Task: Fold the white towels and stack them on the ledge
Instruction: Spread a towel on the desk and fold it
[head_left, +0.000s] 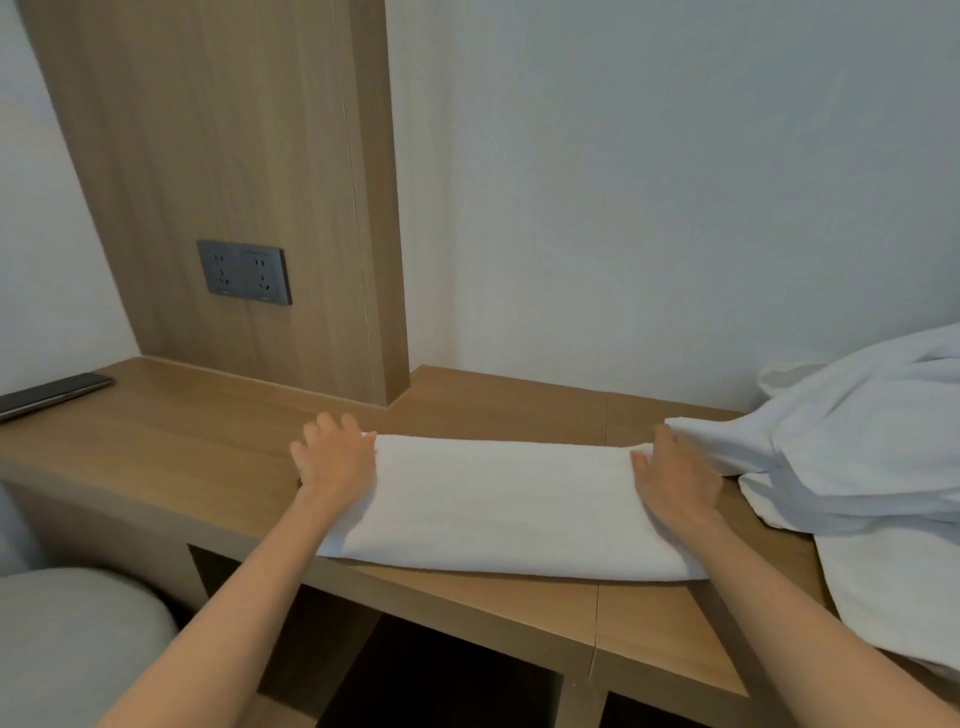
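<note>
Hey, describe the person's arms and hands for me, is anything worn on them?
Both arms are bare as far as the picture shows: no sleeves, no gloves. The left hand and the right hand show no rings, and no watch or bracelet shows at either wrist. The nails look short and plain, though they are small in view.

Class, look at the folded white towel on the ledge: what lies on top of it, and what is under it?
Both hands rest on the folded towel: left hand at one end, right hand at the other. The wooden ledge lies beneath; that covered part is hidden.
</note>
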